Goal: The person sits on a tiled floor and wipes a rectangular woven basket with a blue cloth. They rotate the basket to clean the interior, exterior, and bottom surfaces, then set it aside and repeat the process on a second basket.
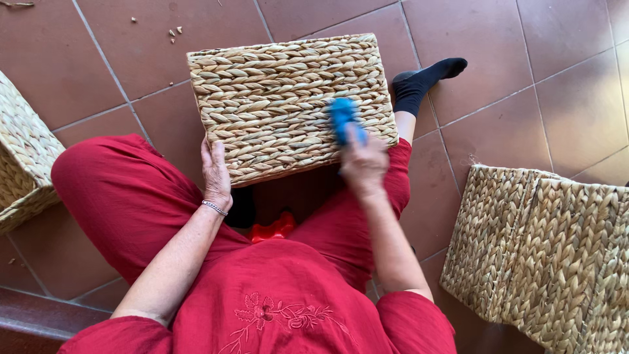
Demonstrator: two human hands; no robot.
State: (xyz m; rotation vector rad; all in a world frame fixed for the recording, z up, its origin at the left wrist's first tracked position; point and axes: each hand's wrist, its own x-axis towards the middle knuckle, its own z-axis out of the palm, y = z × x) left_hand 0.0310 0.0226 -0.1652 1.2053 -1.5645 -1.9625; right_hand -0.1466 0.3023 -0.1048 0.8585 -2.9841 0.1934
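A woven straw basket (275, 98) rests upside down on my lap, its braided bottom facing up. My left hand (215, 172) grips its near left edge, fingers flat against the weave. My right hand (364, 164) is closed around a blue tool (343, 118), blurred with motion, pressed on the basket's right side. I sit in red clothes with my knees apart. One foot in a black sock (422, 80) pokes out beyond the basket.
A second woven basket (544, 249) stands on the terracotta tile floor (511, 72) at the right. Part of a third basket (23, 157) shows at the left edge. A red object (275, 229) lies between my legs. Straw bits (173, 31) dot the floor.
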